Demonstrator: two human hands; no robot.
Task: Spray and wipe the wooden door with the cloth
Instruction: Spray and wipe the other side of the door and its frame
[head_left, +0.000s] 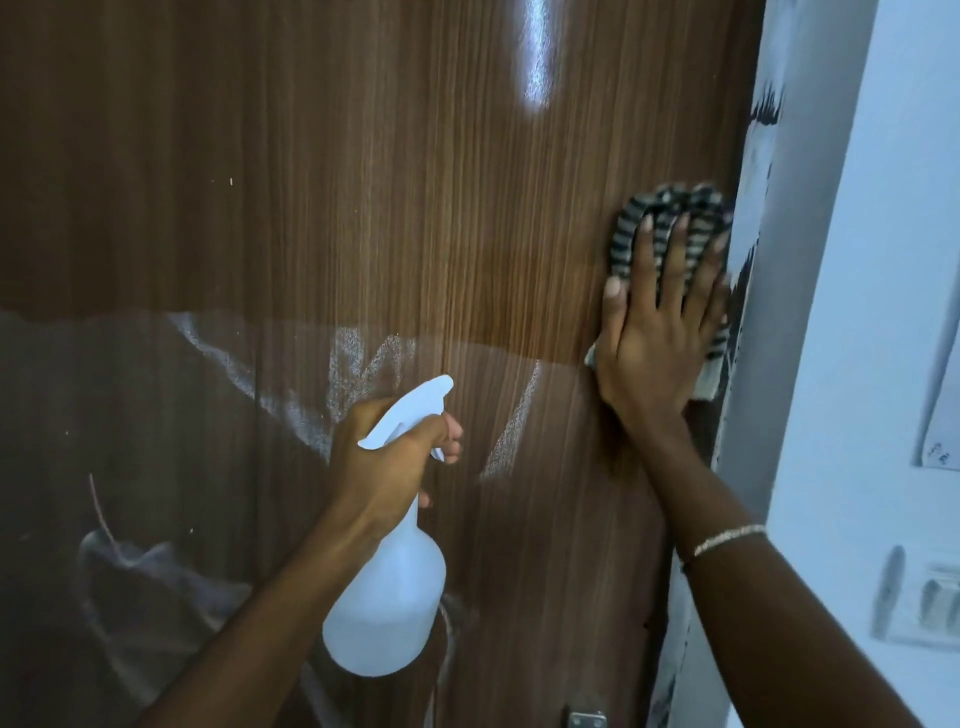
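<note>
The brown wooden door (363, 208) fills most of the view, with a hazy film and pale streaks across its lower half. My left hand (384, 462) grips the neck of a white spray bottle (389, 603), fingers curled over the trigger, nozzle pointing up and right at the door. My right hand (660, 332) presses flat, fingers spread, on a black-and-white striped cloth (670, 218) against the door near its right edge. Most of the cloth lies hidden under the palm.
A pale door frame (763, 260) with dark smudges runs down the right of the door, and a white wall (883, 312) lies beyond it. A switch plate (930, 603) sits on the wall at lower right. A metal fitting (587, 719) shows at the door's bottom edge.
</note>
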